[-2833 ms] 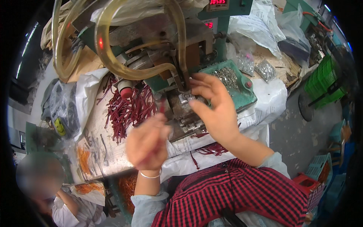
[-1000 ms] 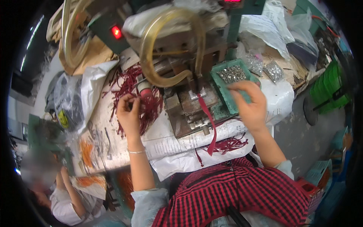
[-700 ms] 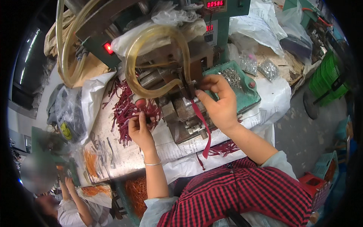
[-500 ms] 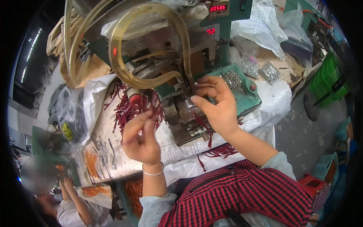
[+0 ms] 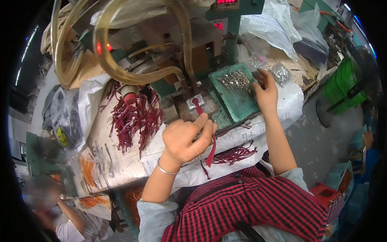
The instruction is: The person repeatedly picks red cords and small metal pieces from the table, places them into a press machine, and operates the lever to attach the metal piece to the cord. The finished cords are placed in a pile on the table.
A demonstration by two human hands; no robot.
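- Head view, looking down at a cluttered workbench (image 5: 121,169) with a green press machine (image 5: 225,44) up at 12 o'clock.
- Left hand (image 5: 186,139) near the middle, fingers curled and pinching a dark red strap (image 5: 209,151); upper end of the strap laid on the small metal plate (image 5: 196,101) under the machine head, lower end dangling down toward 6 o'clock past the bench edge.
- Right hand (image 5: 264,90) out at 2 o'clock, fingers bent down at the far corner of the green tray (image 5: 234,103), right at the heap of small silver metal bits (image 5: 236,80). Can't tell if anything is actually pinched between the fingertips, too small.
- Pile of the same red straps (image 5: 135,117) at 10 o'clock from the left hand, just beside the machine base, with a red knob (image 5: 130,99) poking out among them.
- Another bunch of red straps (image 5: 236,154) at 4 o'clock from the left hand, on the white sheet at the bench edge.
- Yellowish clear hoses (image 5: 121,72) looping across the top left of the machine.
- Clear bags of silver parts (image 5: 280,72) just past the tray at 1 o'clock.
- Red-and-black checked shirt (image 5: 250,205) filling 6 o'clock.
- Another person (image 5: 60,213) down at 8 o'clock, low beside the bench.
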